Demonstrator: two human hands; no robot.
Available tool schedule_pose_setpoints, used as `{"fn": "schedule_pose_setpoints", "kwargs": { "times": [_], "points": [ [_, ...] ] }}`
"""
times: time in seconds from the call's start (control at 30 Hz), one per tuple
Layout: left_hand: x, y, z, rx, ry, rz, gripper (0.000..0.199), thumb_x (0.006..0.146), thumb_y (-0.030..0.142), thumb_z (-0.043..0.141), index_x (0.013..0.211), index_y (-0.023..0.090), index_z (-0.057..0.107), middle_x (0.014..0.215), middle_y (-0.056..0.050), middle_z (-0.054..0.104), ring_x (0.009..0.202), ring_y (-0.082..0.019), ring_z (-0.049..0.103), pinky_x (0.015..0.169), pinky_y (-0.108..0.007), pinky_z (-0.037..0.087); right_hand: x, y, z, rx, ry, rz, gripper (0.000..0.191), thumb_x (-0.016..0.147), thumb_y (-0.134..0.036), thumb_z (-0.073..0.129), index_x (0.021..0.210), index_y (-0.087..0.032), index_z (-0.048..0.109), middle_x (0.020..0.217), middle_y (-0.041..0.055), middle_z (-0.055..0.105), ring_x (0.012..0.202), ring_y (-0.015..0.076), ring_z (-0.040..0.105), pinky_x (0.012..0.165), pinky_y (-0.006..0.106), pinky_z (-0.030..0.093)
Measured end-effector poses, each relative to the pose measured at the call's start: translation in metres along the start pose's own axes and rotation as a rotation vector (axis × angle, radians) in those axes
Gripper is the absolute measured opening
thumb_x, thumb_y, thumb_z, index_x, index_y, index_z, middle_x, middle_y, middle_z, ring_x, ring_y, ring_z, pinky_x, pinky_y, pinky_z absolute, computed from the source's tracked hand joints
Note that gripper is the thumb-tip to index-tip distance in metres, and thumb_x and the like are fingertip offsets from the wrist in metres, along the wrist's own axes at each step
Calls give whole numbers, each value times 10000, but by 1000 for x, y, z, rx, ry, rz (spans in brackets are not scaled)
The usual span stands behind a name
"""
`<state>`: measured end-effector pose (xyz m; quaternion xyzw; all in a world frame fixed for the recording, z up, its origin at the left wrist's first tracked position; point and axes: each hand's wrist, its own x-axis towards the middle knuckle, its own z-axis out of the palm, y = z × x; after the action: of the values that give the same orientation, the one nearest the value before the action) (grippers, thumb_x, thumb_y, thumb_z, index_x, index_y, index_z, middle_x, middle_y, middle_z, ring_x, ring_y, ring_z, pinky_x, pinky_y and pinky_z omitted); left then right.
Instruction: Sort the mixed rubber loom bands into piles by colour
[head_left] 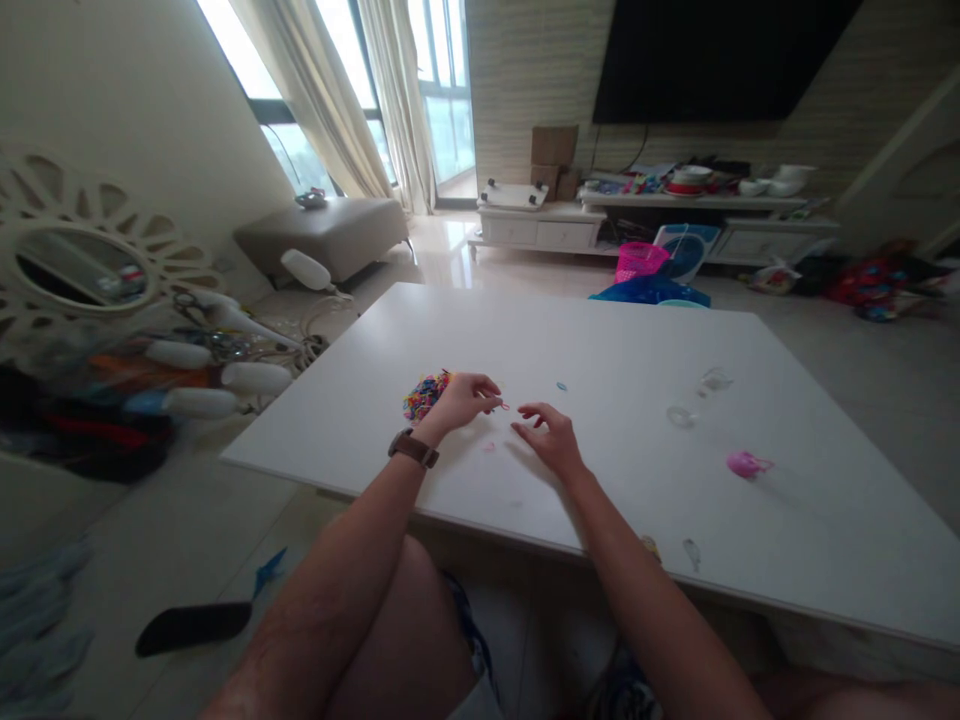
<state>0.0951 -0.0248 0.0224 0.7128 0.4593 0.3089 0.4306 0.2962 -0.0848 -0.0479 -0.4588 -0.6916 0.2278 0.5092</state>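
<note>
Well, the left hand (pixel 469 398) had its thumb and fingers closed on a small pink loop (pixel 505 407), which stuck out from the fingertips toward the right, above the middle of the white table (pixel 600 350). The right hand (pixel 545 433) was released, its fingers parted and curved, just to the right of the loop and apart from it. A pile of bands (pixel 424 397) in many colours lay to the left, partly behind the left hand, and a pale pink piece (pixel 489 446) lay on the near side of the loop. On the far side, a little right, sat a blue band (pixel 562 386). Well to the right were a clear ring (pixel 681 416), a clear item (pixel 712 381) just beyond it, and a pink object (pixel 745 463) nearer. A small metallic-looking piece (pixel 691 553) lay by the near edge; its exact kind was too blurred to tell.
</note>
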Motion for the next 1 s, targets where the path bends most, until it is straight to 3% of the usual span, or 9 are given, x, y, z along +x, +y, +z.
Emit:
{"fn": "schedule_pose_setpoints", "kwargs": {
  "times": [0.17,0.3,0.77,0.87,1.0],
  "points": [
    [11,1,18,-16,-24,15,112,757,190,726,832,110,707,688,-66,702,582,-124,633,542,-218,461,-1,-3,-3,24,84,43,157,873,-387,657,913,-240,696,866,27,730,721,184,660,695,336,547],
    [15,2,21,-5,-45,-4,118,762,192,726,847,111,712,654,-54,691,581,-130,636,529,-216,447,-2,1,-3,6,124,64,200,858,-402,671,978,-241,686,908,35,732,735,189,665,704,346,559],
    [15,-9,36,49,-88,58,95,772,194,711,825,117,695,705,-53,704,573,-124,653,543,-207,469,-4,4,-3,-78,70,-3,191,921,-353,594,924,-212,723,849,31,725,739,171,649,719,311,517],
    [14,-6,26,24,-41,19,165,811,280,692,858,122,685,781,-68,720,577,-125,663,540,-207,466,-5,11,-10,-288,148,41,191,915,-328,582,898,-194,717,854,51,712,803,194,623,785,329,480],
    [11,-1,-13,132,164,-16,179,827,308,651,859,136,692,794,-61,713,585,-122,642,545,-210,450,-6,19,-21,-627,229,191,209,898,-333,584,846,-192,729,897,82,688,906,236,557,841,352,408]
  ]
}}
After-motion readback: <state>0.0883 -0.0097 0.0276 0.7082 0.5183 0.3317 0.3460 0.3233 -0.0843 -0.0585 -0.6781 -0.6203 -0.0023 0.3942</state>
